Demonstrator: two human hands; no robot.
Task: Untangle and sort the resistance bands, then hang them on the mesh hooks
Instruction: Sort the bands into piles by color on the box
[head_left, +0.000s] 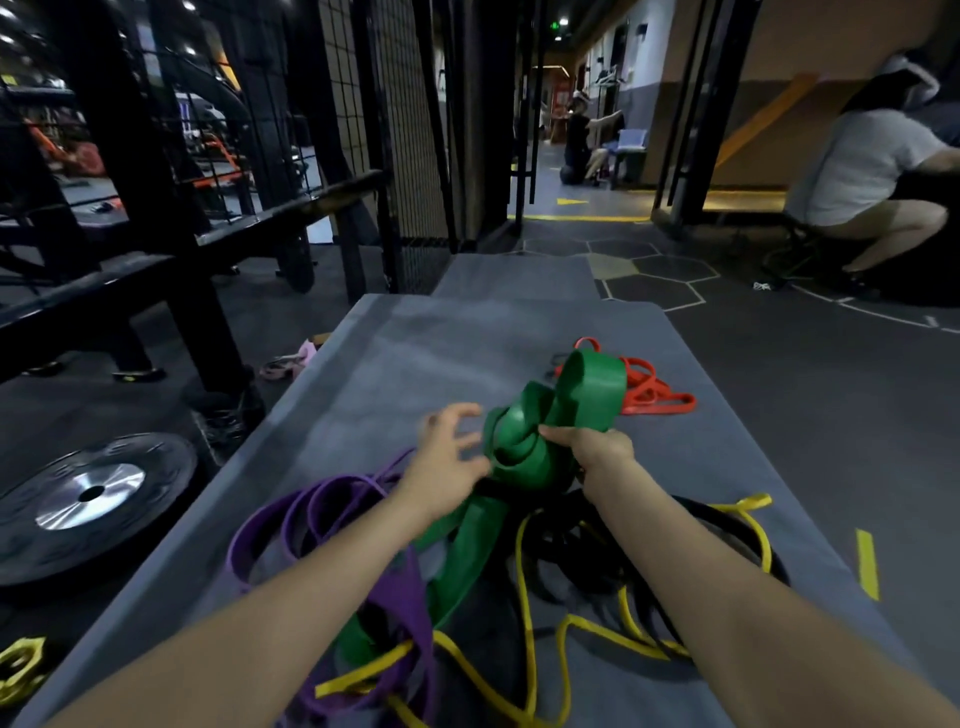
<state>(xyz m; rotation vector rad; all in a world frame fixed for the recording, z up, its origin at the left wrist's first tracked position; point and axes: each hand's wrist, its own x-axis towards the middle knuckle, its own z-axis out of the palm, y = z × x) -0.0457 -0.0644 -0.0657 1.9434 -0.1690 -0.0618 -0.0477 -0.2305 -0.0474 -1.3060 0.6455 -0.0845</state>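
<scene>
A wide green resistance band (550, 415) is knotted and lifted over a grey mat (426, 353). My right hand (597, 449) grips the green band at the knot's right side. My left hand (447, 452) hovers just left of the knot with fingers spread, holding nothing. Under my arms lies a tangle of purple bands (322, 504), thin yellow bands (524, 587) and black bands (582, 551). A red band (652, 392) lies apart on the mat behind the green one. Black wire mesh (410, 119) stands at the back left.
A black weight plate (88, 499) lies on the floor to the left, beside a black metal rack (171, 249). A person in a white shirt (872, 171) crouches at the far right. Another person (582, 140) sits down the corridor. Pink sandals (291, 361) lie left of the mat.
</scene>
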